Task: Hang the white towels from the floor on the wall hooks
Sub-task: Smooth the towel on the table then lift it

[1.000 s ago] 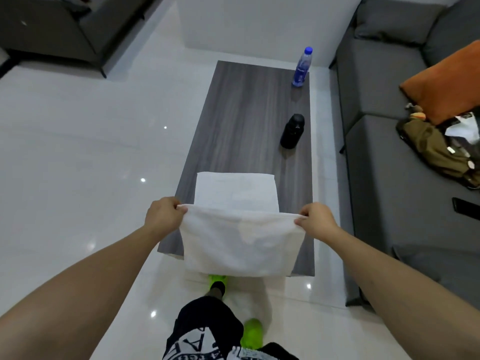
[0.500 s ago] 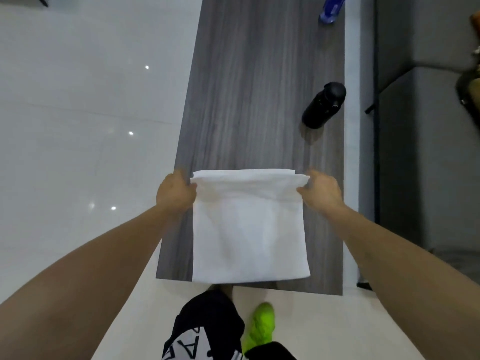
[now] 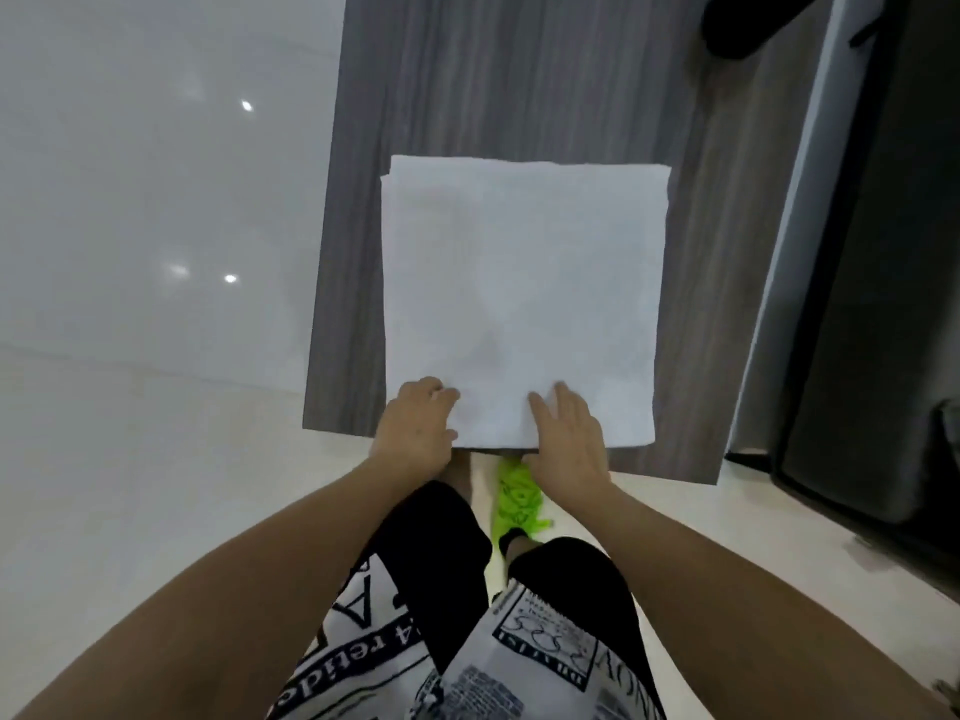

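From the head camera, looking straight down, a folded white towel (image 3: pixel 524 298) lay flat on the grey wood-grain coffee table (image 3: pixel 519 85), squared up against the table's near edge and sitting between its left and right edges, a touch nearer the right one. A second layer peeked out along the towel's far-left corner, so the fold was not quite flush there. The left hand (image 3: pixel 415 428) sat at the towel's near-left corner, fingers bent over the cloth with the thumb tucked low at the table's near edge; whether it truly pinched the fabric or only pressed on it could not be told. The right hand (image 3: pixel 566 439) rested on the towel's near edge just right of the middle, fingers straight and close together, flat on the cloth, gripping nothing. Both bare forearms reached in from the bottom corners of the picture. At the table's far-right corner, a black bottle (image 3: pixel 748 20) lay cut off by the top of the picture. A dark sofa (image 3: pixel 883 304) ran along beyond the table's right edge. On the glossy white tiled floor (image 3: pixel 130 252), left of the table, ceiling lights glinted back. Below the hands stood the person's black newsprint-pattern shorts (image 3: pixel 467 641) and one neon green shoe (image 3: pixel 517 498), right at the table's near edge.
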`<action>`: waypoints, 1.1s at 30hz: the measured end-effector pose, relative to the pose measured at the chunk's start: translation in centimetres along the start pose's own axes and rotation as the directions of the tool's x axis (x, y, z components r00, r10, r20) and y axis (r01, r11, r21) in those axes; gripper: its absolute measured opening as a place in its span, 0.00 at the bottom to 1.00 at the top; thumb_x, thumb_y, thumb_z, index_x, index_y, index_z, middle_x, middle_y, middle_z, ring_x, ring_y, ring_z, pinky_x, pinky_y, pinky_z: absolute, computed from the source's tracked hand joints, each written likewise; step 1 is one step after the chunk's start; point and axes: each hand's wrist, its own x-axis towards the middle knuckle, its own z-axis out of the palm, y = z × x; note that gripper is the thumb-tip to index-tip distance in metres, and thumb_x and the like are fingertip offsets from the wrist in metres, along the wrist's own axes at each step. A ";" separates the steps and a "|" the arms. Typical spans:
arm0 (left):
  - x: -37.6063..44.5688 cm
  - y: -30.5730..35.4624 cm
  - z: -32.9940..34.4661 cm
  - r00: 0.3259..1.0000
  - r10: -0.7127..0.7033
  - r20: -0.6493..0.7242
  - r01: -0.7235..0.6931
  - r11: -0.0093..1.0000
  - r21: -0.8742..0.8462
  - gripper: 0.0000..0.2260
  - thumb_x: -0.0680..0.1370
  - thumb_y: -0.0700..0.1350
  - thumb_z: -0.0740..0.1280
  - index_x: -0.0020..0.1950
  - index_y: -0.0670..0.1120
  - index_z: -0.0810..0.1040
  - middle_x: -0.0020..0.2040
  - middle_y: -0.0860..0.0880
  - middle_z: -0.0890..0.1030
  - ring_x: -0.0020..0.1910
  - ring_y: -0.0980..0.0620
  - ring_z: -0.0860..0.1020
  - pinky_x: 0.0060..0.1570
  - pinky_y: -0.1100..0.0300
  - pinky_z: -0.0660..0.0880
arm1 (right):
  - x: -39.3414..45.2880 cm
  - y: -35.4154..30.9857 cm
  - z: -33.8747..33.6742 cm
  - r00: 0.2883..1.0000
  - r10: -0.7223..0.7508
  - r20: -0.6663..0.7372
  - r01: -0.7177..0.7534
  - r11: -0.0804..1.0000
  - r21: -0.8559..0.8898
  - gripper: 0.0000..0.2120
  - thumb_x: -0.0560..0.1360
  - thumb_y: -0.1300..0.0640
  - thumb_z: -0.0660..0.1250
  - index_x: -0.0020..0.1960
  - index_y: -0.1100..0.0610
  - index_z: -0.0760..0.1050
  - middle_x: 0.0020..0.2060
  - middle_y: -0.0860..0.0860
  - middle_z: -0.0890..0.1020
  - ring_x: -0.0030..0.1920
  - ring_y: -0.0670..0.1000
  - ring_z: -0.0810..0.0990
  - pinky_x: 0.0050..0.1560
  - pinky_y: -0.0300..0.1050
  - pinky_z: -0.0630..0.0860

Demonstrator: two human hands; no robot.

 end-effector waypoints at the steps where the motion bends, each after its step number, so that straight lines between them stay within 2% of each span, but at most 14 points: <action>1: -0.4 0.0 1.6 0.998 0.060 -0.012 -0.059 0.995 0.075 0.26 0.73 0.47 0.70 0.70 0.46 0.70 0.71 0.44 0.67 0.67 0.41 0.66 0.61 0.47 0.68 | -0.3 0.0 1.4 0.999 -0.013 -0.048 0.010 0.999 -0.049 0.38 0.73 0.58 0.67 0.79 0.53 0.53 0.78 0.62 0.52 0.77 0.62 0.53 0.72 0.56 0.59; 2: -0.8 0.1 3.1 0.995 0.100 -0.021 -0.096 0.983 0.154 0.29 0.71 0.47 0.72 0.70 0.46 0.69 0.72 0.43 0.67 0.68 0.40 0.66 0.62 0.46 0.67 | -0.4 -0.1 2.7 0.994 -0.027 -0.107 0.018 0.996 -0.084 0.38 0.73 0.62 0.64 0.80 0.54 0.52 0.78 0.64 0.51 0.77 0.63 0.52 0.72 0.59 0.58; 4: -1.3 0.2 5.8 0.987 0.140 -0.081 -0.113 0.957 0.268 0.31 0.69 0.48 0.71 0.70 0.45 0.69 0.71 0.40 0.67 0.68 0.37 0.66 0.61 0.43 0.66 | -0.4 0.2 4.6 0.972 -0.048 -0.231 0.027 0.995 -0.094 0.36 0.73 0.65 0.61 0.79 0.54 0.56 0.77 0.65 0.54 0.77 0.65 0.54 0.70 0.63 0.60; 7: -1.3 0.2 7.6 0.951 0.173 -0.256 -0.072 0.930 0.360 0.19 0.70 0.44 0.60 0.60 0.44 0.74 0.60 0.42 0.73 0.58 0.39 0.72 0.53 0.45 0.69 | -0.2 1.4 6.4 0.950 -0.091 -0.300 0.070 0.994 -0.080 0.29 0.73 0.65 0.61 0.74 0.53 0.65 0.76 0.60 0.60 0.76 0.63 0.57 0.69 0.61 0.60; 9: -1.8 0.7 7.5 0.941 0.167 -0.293 -0.062 0.939 0.338 0.16 0.68 0.41 0.53 0.51 0.41 0.75 0.50 0.42 0.75 0.49 0.40 0.74 0.46 0.48 0.69 | -1.0 2.2 6.9 0.942 -0.133 -0.307 0.112 0.990 -0.085 0.21 0.73 0.64 0.62 0.65 0.53 0.74 0.73 0.57 0.67 0.73 0.60 0.63 0.67 0.57 0.59; 10: -2.3 1.0 7.1 0.948 0.154 -0.279 -0.054 0.941 0.335 0.16 0.68 0.40 0.53 0.50 0.41 0.75 0.48 0.42 0.76 0.47 0.40 0.75 0.43 0.49 0.68 | -1.5 2.4 6.9 0.939 -0.139 -0.316 0.120 0.990 -0.076 0.18 0.71 0.64 0.63 0.60 0.53 0.77 0.69 0.55 0.72 0.69 0.59 0.68 0.64 0.54 0.59; 12: -4.0 1.9 6.1 0.967 0.100 -0.235 -0.010 0.934 0.358 0.14 0.70 0.37 0.57 0.54 0.41 0.74 0.43 0.44 0.77 0.41 0.42 0.75 0.39 0.54 0.64 | -3.0 2.2 5.8 0.943 -0.093 -0.320 0.091 0.996 -0.022 0.16 0.70 0.66 0.62 0.53 0.53 0.79 0.53 0.51 0.80 0.55 0.56 0.77 0.54 0.48 0.61; 14: -6.3 3.2 4.5 0.972 0.052 -0.231 0.033 0.937 0.348 0.15 0.70 0.34 0.60 0.55 0.42 0.70 0.39 0.47 0.74 0.35 0.45 0.71 0.34 0.56 0.61 | -4.8 1.6 3.8 0.941 -0.039 -0.335 0.067 0.995 0.074 0.15 0.71 0.66 0.60 0.52 0.54 0.78 0.43 0.49 0.81 0.45 0.56 0.79 0.45 0.46 0.60; 17: -10.2 5.2 0.9 0.951 0.043 -0.307 0.058 0.948 0.312 0.15 0.70 0.31 0.59 0.54 0.43 0.68 0.42 0.46 0.76 0.37 0.44 0.73 0.32 0.54 0.64 | -7.8 1.1 -0.3 0.923 -0.062 -0.379 0.123 0.982 0.140 0.15 0.72 0.65 0.60 0.54 0.54 0.78 0.42 0.51 0.81 0.44 0.57 0.79 0.44 0.46 0.63; 20: -14.6 6.6 -4.2 0.911 0.038 -0.411 0.071 0.967 0.246 0.11 0.72 0.34 0.62 0.53 0.43 0.68 0.44 0.45 0.76 0.41 0.42 0.76 0.36 0.51 0.73 | -11.0 -0.5 -6.1 0.887 -0.124 -0.445 0.212 0.966 0.152 0.13 0.71 0.66 0.61 0.53 0.57 0.78 0.44 0.54 0.82 0.46 0.58 0.80 0.40 0.45 0.65; 23: -19.2 7.5 -10.2 0.864 -0.007 -0.504 0.099 0.983 0.155 0.10 0.73 0.37 0.66 0.53 0.43 0.70 0.47 0.43 0.78 0.42 0.42 0.77 0.39 0.50 0.74 | -14.0 -3.8 -13.0 0.864 -0.173 -0.473 0.280 0.946 0.166 0.07 0.74 0.65 0.61 0.44 0.55 0.73 0.42 0.56 0.82 0.45 0.60 0.78 0.38 0.45 0.63; 26: -24.5 7.0 -16.1 0.797 -0.098 -0.597 0.144 0.989 0.031 0.11 0.73 0.36 0.64 0.54 0.46 0.74 0.42 0.46 0.74 0.40 0.47 0.72 0.34 0.58 0.68 | -17.1 -8.3 -19.6 0.844 -0.265 -0.465 0.373 0.915 0.154 0.07 0.76 0.61 0.60 0.40 0.54 0.71 0.37 0.53 0.77 0.42 0.58 0.77 0.35 0.45 0.66; 28: -28.4 5.8 -19.3 0.724 -0.160 -0.672 0.153 0.986 -0.070 0.13 0.73 0.34 0.62 0.53 0.48 0.77 0.41 0.48 0.72 0.39 0.48 0.72 0.31 0.60 0.64 | -19.7 -11.7 -23.2 0.800 -0.350 -0.487 0.442 0.893 0.085 0.11 0.77 0.59 0.60 0.36 0.53 0.69 0.35 0.52 0.76 0.40 0.57 0.76 0.36 0.45 0.67; 33: -39.4 0.4 -24.9 0.534 -0.226 -0.815 0.170 0.973 -0.158 0.12 0.73 0.35 0.62 0.48 0.49 0.81 0.42 0.48 0.77 0.43 0.47 0.74 0.38 0.58 0.68 | -27.4 -21.7 -28.3 0.654 -0.560 -0.509 0.610 0.788 -0.083 0.11 0.74 0.55 0.63 0.33 0.56 0.71 0.29 0.50 0.74 0.34 0.53 0.75 0.30 0.43 0.65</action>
